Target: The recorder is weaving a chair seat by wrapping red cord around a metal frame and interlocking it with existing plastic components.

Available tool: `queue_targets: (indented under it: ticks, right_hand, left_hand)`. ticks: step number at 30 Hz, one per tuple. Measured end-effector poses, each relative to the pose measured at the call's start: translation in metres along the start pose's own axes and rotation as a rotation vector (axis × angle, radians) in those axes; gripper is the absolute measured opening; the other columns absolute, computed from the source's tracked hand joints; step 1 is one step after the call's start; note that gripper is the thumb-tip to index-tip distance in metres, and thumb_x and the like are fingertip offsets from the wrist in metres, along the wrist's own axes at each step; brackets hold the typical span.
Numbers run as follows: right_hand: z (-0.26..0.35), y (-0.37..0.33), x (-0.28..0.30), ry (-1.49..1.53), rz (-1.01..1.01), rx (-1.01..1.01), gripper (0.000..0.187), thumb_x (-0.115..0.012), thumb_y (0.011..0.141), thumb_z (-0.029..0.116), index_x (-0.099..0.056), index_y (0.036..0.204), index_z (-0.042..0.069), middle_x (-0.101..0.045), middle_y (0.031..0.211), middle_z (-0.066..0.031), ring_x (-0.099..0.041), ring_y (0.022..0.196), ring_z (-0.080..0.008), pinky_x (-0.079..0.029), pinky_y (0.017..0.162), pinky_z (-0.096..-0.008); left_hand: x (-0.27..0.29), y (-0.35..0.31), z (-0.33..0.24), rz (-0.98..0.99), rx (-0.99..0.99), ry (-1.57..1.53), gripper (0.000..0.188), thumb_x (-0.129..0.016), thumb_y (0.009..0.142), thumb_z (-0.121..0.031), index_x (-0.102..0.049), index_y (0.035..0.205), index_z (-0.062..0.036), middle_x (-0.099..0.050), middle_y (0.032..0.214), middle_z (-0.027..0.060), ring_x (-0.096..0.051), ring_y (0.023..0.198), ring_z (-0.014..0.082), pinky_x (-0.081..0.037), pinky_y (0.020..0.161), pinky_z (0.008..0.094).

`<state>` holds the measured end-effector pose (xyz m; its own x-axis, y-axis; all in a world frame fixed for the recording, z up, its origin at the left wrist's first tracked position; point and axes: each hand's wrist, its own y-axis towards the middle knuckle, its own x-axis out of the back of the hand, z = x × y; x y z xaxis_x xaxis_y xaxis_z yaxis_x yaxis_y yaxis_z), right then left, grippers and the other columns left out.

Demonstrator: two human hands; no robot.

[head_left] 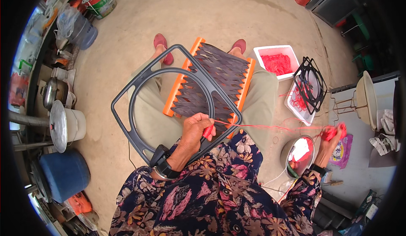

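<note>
A black plastic square frame with a round inner ring (134, 86) lies tilted across my lap. My left hand (195, 131) is closed around the near right part of its ring, where red cord (207, 131) is wound about the bar. From there a strand of red cord (270, 127) runs taut to the right. At its other end, my right hand (332, 135), arm stretched out, is closed on a red bundle of the cord, a little blurred. Partly under the frame, between my knees, lies a panel of dark jagged strips (220, 73) with orange toothed side rails (246, 83).
On the floor to the right stand a white box of red cord (277, 49) and another white box (291, 102) with black frames (311, 83) on it. A metal bucket (284, 155) is beside my right forearm. Pots (80, 121) and a blue bucket (67, 174) line the left.
</note>
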<state>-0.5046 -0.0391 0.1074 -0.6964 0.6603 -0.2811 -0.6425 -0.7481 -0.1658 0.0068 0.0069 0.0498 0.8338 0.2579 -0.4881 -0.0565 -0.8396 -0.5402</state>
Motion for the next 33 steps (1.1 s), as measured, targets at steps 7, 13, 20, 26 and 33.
queue_targets:
  ticks: [7, 13, 20, 26, 33]
  right_hand:
    - [0.068, -0.107, -0.276, 0.266, 0.691, 0.024, 0.011, -0.061, 0.089, 0.014, -0.053, 0.092, 0.007, -0.055, 0.078, -0.0030, -0.054, 0.067, -0.0136, -0.042, 0.051, -0.0252]
    - [0.073, -0.238, -0.431, 0.467, 1.589, -0.243, 0.014, -0.049, 0.094, 0.020, -0.048, 0.090, 0.007, -0.055, 0.058, -0.0099, -0.055, 0.046, -0.0198, -0.045, 0.043, -0.0294]
    - [-0.004, -0.292, -0.427, -0.453, 1.522, 1.475, 0.042, -0.067, 0.075, 0.027, -0.048, 0.092, -0.006, -0.060, 0.073, -0.0231, -0.062, 0.067, -0.0324, -0.048, 0.061, -0.0418]
    - [-0.030, -0.236, -0.394, -0.978, 1.817, 0.683, 0.039, -0.061, 0.078, 0.022, -0.046, 0.109, 0.005, -0.056, 0.072, -0.0173, -0.057, 0.071, -0.0366, -0.044, 0.067, -0.0428]
    - [-0.056, -0.196, -0.377, -0.991, 1.751, 0.994, 0.022, -0.060, 0.072, 0.006, -0.059, 0.094, 0.003, -0.061, 0.085, -0.0130, -0.057, 0.090, -0.0305, -0.044, 0.081, -0.0412]
  left_hand:
    - [-0.004, 0.000, 0.007, 0.020, 0.036, 0.091, 0.012, -0.056, 0.091, -0.008, -0.059, 0.089, 0.0036, -0.060, 0.061, 0.0113, -0.051, 0.045, 0.0138, -0.041, 0.043, 0.0241]
    - [-0.006, 0.003, 0.010, 0.044, 0.110, 0.116, 0.019, -0.054, 0.092, -0.011, -0.061, 0.093, 0.0064, -0.057, 0.059, 0.0088, -0.048, 0.044, 0.0121, -0.039, 0.043, 0.0242]
    - [-0.010, -0.004, 0.009, 0.063, 0.121, 0.070, 0.020, -0.054, 0.092, -0.012, -0.061, 0.094, 0.0067, -0.055, 0.058, 0.0073, -0.045, 0.044, 0.0109, -0.036, 0.042, 0.0241]
    - [-0.015, -0.011, -0.001, 0.142, 0.117, 0.037, 0.019, -0.052, 0.093, -0.011, -0.060, 0.092, 0.0063, -0.056, 0.061, 0.0084, -0.047, 0.049, 0.0119, -0.039, 0.045, 0.0245]
    - [-0.017, -0.013, -0.001, 0.154, 0.116, 0.049, 0.019, -0.052, 0.093, -0.011, -0.060, 0.092, 0.0060, -0.055, 0.060, 0.0074, -0.045, 0.046, 0.0112, -0.037, 0.044, 0.0237]
